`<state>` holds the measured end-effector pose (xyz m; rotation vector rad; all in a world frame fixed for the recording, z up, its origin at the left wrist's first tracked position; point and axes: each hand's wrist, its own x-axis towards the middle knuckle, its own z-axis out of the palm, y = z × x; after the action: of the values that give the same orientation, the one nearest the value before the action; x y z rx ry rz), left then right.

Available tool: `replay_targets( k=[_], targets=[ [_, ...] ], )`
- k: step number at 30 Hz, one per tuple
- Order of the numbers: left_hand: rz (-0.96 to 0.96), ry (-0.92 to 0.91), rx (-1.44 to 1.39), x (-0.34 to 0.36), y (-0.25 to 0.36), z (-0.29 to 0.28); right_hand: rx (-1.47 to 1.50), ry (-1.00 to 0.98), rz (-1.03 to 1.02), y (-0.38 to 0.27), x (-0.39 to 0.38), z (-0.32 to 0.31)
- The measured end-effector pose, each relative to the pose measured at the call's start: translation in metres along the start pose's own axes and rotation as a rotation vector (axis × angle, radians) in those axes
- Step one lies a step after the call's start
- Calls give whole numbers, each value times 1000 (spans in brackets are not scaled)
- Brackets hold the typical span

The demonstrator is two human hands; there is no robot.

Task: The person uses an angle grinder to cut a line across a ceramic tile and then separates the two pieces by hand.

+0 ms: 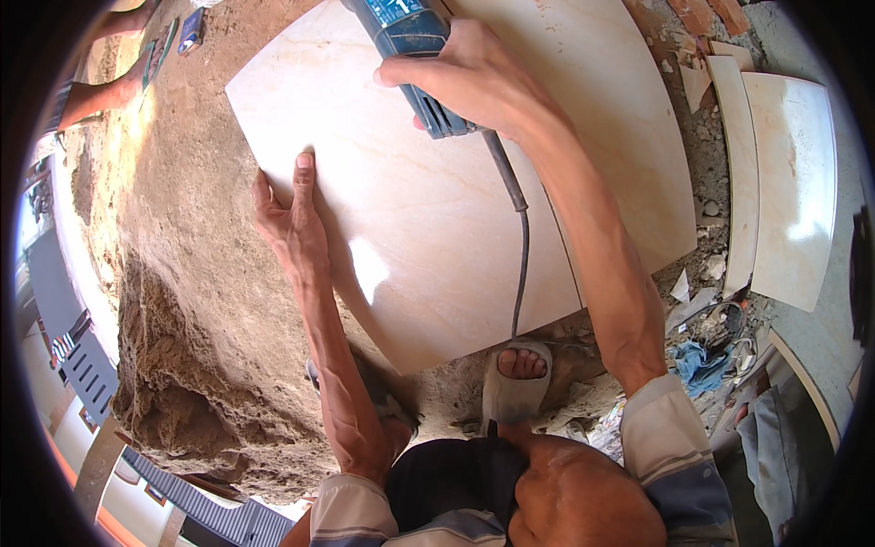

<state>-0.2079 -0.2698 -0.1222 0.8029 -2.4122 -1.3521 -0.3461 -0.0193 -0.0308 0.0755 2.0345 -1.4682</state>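
In my right hand (460, 68) is a blue corded power tool (406, 27), fingers wrapped round its body near the top of the view. Its black cord (519, 264) runs down over a cream marbled tile (437, 301) to beside my right sandal (497, 401). My left hand (292, 214) grips the left edge of that tile, thumb on the surface and fingertips at the edge. A straight dark line separates it from another cream section (638, 182) on the right, partly under my right forearm. The tool's front end is cut off by the frame.
Rough, broken earth or concrete (182, 356) lies left and below. Tile strips (740, 173) and a larger piece (788, 146) lie right, among rubble and a blue rag (697, 365). Another person's legs (100, 100) show at upper left, near a small blue object (190, 29).
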Motion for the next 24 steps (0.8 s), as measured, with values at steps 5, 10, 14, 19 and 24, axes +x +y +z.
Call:
replay_targets(
  k=[5,10,14,19,24],
  targets=[
    [-38,2,1,-1,6,1,26,-85,-47,5,3,-4],
    [-26,-4,-8,0,3,0,58,-46,-14,5,2,0],
    [-33,-7,-2,-1,4,0,31,20,10,7,5,3],
    [-1,43,47,0,1,2,34,-19,1,2,-2,-2],
    [1,16,34,2,-3,1,35,-8,12,4,-7,-1]
  ],
)
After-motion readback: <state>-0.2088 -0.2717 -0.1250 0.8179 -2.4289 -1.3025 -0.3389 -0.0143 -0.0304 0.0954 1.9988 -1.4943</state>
